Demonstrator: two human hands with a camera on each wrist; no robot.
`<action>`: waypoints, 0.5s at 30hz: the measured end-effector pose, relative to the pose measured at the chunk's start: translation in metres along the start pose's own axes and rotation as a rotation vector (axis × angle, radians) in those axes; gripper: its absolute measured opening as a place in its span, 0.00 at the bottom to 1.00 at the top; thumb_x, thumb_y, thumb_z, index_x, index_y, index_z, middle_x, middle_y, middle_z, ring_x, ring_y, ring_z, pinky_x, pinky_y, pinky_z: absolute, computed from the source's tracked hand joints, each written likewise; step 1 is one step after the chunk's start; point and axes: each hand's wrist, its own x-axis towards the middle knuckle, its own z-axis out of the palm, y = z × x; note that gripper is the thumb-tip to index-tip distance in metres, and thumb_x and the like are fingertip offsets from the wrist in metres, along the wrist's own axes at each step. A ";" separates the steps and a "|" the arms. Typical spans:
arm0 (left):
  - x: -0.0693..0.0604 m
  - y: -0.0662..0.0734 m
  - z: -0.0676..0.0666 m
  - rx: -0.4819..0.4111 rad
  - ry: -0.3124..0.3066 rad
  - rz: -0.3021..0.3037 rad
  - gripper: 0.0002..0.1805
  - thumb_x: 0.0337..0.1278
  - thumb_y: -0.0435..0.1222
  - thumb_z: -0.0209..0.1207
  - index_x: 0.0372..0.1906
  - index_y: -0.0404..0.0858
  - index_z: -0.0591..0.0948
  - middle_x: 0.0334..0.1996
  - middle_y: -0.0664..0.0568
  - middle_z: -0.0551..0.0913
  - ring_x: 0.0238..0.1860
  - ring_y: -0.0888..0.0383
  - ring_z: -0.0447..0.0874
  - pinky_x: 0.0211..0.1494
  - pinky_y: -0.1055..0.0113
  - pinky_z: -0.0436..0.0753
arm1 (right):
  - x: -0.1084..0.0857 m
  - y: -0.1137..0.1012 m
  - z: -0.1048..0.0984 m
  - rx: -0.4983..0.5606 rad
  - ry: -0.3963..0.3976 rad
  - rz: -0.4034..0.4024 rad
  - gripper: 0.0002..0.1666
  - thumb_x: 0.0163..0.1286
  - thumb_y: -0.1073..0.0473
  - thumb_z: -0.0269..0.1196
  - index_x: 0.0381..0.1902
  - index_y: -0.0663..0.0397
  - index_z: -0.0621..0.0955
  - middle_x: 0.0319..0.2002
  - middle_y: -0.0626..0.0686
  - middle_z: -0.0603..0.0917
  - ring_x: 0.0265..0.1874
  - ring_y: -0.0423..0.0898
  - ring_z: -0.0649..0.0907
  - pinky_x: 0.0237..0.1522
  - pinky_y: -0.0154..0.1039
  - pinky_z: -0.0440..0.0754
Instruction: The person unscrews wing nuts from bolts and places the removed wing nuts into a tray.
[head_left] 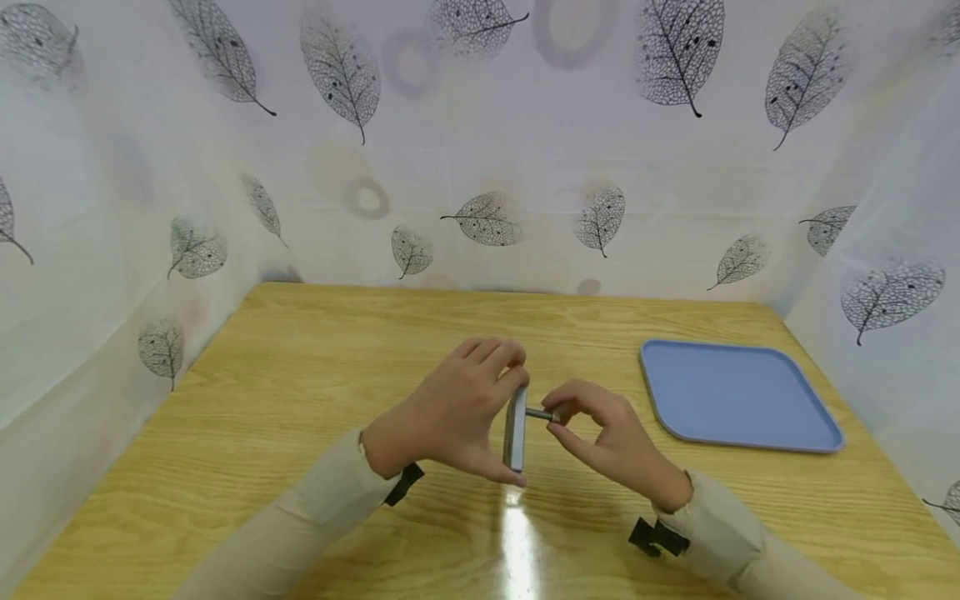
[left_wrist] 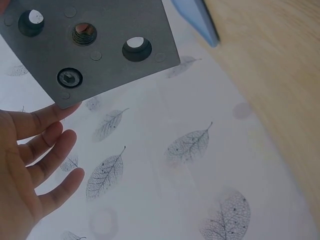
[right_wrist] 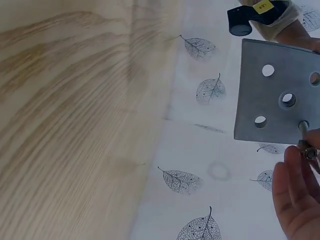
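Note:
My left hand (head_left: 461, 408) holds a grey square metal plate (head_left: 515, 429) upright by its edges, fingers at the top and thumb below. The plate has several round holes, the middle one threaded. In one corner hole sits a screw head (left_wrist: 69, 77) with a hex socket, seen in the left wrist view. Its threaded shank (head_left: 537, 413) sticks out of the plate's other face toward my right hand (head_left: 611, 433). That hand pinches a small nut (right_wrist: 310, 153) at the shank's end; the fingers partly hide it.
A blue tray (head_left: 738, 396) lies at the right on the wood-grain table (head_left: 360, 333). A white curtain with leaf prints (head_left: 487, 150) hangs behind the table and along both sides. Black straps (head_left: 658, 537) are at the wrists.

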 end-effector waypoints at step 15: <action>-0.001 0.000 0.000 0.004 0.001 0.009 0.49 0.17 0.80 0.55 0.38 0.42 0.77 0.42 0.52 0.70 0.42 0.56 0.69 0.50 0.64 0.71 | 0.004 0.008 0.001 -0.154 0.087 -0.411 0.09 0.69 0.58 0.56 0.36 0.59 0.79 0.39 0.56 0.78 0.37 0.45 0.79 0.41 0.29 0.78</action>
